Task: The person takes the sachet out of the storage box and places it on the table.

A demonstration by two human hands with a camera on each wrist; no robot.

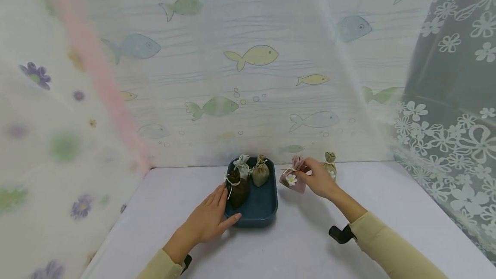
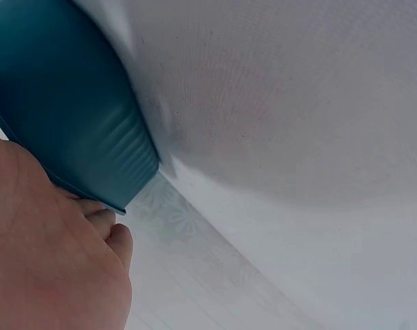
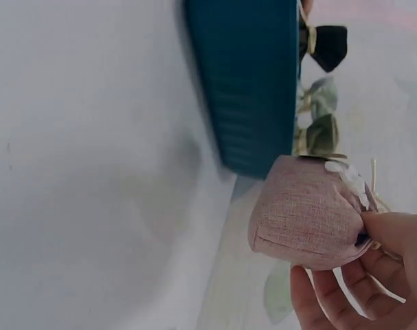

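Note:
My right hand (image 1: 319, 178) pinches a pink drawstring pouch (image 1: 296, 187) at its tied neck. A white flower with a yellow centre decorates this pouch, and its full body hangs above the table in the right wrist view, beside the tray. My left hand (image 1: 209, 216) rests with straight fingers along the left side of a dark blue tray (image 1: 257, 216), the thumb by its front corner. Inside the tray stand a dark brown pouch (image 1: 238, 193), a pale grey-green pouch (image 1: 242, 166) and an olive-tan pouch (image 1: 261, 175), each tied with cord.
Behind my right hand stands a green pouch (image 1: 330, 166) with a white flower, partly hidden. A white cloth covers the table (image 1: 302, 249). Sheer curtains with fish prints (image 1: 217, 76) hang along its back edge, and lace-flowered fabric (image 1: 465, 141) is at the right.

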